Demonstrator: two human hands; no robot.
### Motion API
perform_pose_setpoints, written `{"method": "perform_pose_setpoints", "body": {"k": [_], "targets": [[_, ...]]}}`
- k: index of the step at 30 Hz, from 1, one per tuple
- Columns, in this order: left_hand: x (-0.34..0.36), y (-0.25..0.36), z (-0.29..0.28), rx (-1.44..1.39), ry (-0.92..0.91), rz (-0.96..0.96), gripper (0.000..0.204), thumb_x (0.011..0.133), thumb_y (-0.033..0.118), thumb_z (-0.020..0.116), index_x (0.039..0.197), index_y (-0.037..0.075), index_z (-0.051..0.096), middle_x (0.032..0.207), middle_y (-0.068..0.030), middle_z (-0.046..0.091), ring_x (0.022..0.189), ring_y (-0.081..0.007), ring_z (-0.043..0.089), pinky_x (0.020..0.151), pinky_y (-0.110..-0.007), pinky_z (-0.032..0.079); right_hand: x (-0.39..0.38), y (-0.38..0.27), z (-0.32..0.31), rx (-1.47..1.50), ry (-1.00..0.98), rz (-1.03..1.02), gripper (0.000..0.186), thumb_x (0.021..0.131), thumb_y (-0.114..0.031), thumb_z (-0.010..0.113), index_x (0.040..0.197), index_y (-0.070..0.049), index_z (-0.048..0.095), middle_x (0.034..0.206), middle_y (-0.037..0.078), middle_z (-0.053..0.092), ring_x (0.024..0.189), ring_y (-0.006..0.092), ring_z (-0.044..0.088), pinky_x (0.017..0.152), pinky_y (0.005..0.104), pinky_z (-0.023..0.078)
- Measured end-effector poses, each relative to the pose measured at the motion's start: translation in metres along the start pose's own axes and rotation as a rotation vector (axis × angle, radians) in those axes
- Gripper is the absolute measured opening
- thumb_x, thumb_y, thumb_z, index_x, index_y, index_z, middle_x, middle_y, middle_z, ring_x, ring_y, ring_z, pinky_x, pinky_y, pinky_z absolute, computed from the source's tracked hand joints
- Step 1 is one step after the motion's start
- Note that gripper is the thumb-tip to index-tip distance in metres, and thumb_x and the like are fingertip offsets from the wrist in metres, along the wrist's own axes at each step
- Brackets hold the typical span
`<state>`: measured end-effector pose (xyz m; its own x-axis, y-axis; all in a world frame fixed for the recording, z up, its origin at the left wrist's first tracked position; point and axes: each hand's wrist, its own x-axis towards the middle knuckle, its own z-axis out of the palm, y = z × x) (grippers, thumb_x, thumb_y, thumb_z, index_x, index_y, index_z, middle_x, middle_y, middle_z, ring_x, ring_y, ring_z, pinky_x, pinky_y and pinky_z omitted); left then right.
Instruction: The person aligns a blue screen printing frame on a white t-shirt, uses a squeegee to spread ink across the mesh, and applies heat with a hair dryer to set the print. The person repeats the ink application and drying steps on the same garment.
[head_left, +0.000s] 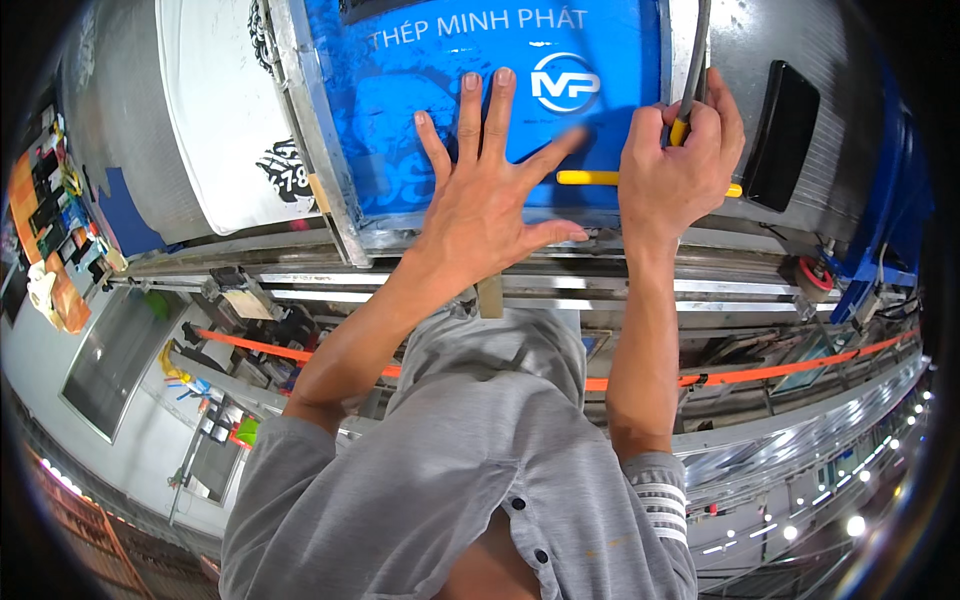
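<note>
A blue printing screen (pixel 590 140) in a metal frame (pixel 318 130) lies before me, with white lettering and a round white logo on it. My left hand (pixel 478 195) rests on the screen's near part, fingers spread; its index finger is slightly blurred. At the screen's right edge, my right hand (pixel 680 170) is closed around a T-handle wrench (pixel 588 178) with a yellow crossbar. The wrench's grey shaft runs away from me along the frame's right side. Where its far end meets anything is out of view.
Left of the frame lies white fabric (pixel 205 110) with black printing on a grey board. A black phone (pixel 783 135) lies on the right-hand board, beside a blue metal bracket (pixel 880 210). Metal rails (pixel 300 282) and an orange strip (pixel 780 374) cross in front of my body.
</note>
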<state>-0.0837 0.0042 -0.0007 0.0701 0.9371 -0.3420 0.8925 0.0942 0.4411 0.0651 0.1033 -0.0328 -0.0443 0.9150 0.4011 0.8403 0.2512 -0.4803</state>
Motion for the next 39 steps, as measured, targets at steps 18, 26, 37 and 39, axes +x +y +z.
{"method": "perform_pose_setpoints", "body": {"k": [18,26,37,39], "targets": [[-0.015,-0.019,0.006,-0.223,0.252,0.044,0.079,0.079,0.06,0.074,0.146,0.025,0.052,0.159,-0.0307,0.023,0.15,-0.047,0.015,0.115,-0.069,0.011,0.003,-0.007,-0.011,-0.033,-0.032,-0.137,0.02,0.088,-0.016,0.069,0.084,0.002,0.062,0.124,0.02,0.062,0.106,0.0344,0.059,0.079,0.0398,0.052],[-0.149,-0.092,0.031,-0.035,0.67,-0.652,0.053,0.09,0.052,0.066,0.084,0.0,0.068,0.105,-0.0131,0.059,0.106,-0.0334,0.05,0.093,-0.053,0.031,0.048,-0.054,-0.159,0.212,-0.846,-0.055,0.02,0.097,-0.017,0.06,0.091,0.001,0.064,0.062,0.01,0.058,0.059,0.016,0.058,0.059,0.0331,0.045],[-0.153,-0.071,-0.03,-2.086,0.826,-0.276,0.056,0.086,0.008,0.072,0.137,0.0,0.05,0.107,-0.0069,0.061,0.097,-0.017,0.06,0.077,-0.04,0.054,0.086,-0.274,-0.298,0.307,-0.938,-0.633,0.026,0.1,-0.014,0.055,0.112,0.006,0.066,0.076,0.003,0.059,0.064,0.0075,0.049,0.058,0.022,0.037],[-0.15,-0.075,-0.033,-2.077,0.799,-0.237,0.055,0.087,0.007,0.07,0.139,0.001,0.051,0.11,-0.0063,0.061,0.098,-0.0165,0.06,0.08,-0.039,0.053,0.066,-0.269,-0.291,0.375,-0.692,-0.625,0.024,0.099,-0.018,0.056,0.109,0.002,0.065,0.074,0.004,0.059,0.066,0.0115,0.053,0.06,0.0246,0.042]]}}
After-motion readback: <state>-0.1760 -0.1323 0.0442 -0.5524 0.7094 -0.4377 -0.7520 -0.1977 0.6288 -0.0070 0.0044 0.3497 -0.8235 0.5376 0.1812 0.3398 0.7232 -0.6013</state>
